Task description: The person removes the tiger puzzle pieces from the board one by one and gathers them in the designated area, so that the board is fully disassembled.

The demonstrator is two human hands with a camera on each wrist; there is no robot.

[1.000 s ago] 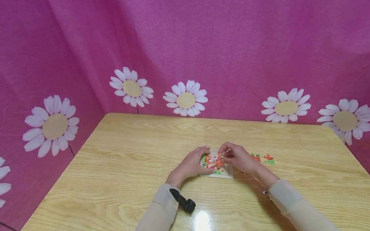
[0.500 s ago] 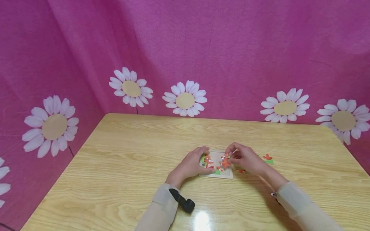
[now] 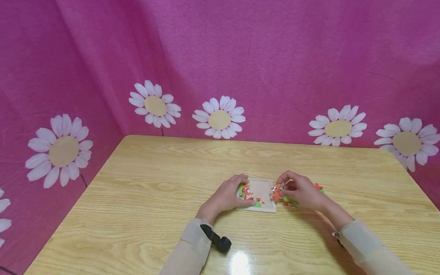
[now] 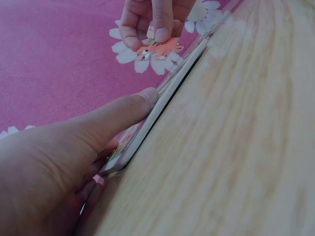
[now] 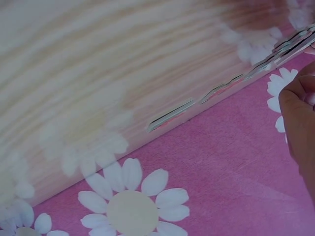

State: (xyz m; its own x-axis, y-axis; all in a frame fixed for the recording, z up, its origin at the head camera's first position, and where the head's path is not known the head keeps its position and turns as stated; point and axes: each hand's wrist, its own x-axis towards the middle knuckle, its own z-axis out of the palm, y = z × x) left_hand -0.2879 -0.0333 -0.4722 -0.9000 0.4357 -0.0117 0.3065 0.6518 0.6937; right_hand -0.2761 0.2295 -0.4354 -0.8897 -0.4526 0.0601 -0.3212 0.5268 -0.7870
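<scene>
A shallow puzzle board (image 3: 263, 191) lies on the table, with orange, green and red puzzle pieces (image 3: 246, 190) in its left and front parts. My left hand (image 3: 225, 195) holds the board by its left side, thumb along the near edge and fingers round the far side. Between thumb and fingertips of my right hand (image 3: 304, 192), an orange puzzle piece (image 3: 276, 194) with a printed eye is pinched over the board's right edge. The left wrist view shows this piece (image 4: 167, 47) raised above the board's level.
Loose puzzle pieces (image 3: 290, 202) lie right of the board, partly hidden under my right hand. Another orange and green piece (image 3: 319, 187) shows beyond that hand. Seen edge-on in the right wrist view, loose pieces (image 5: 172, 115) lie flat on the table (image 3: 155, 201). A pink flowered curtain (image 3: 277, 65) hangs behind.
My right hand has lifted the orange piece from the middle of the board and carried it rightward to the board's right edge. My left hand stays on the board.
</scene>
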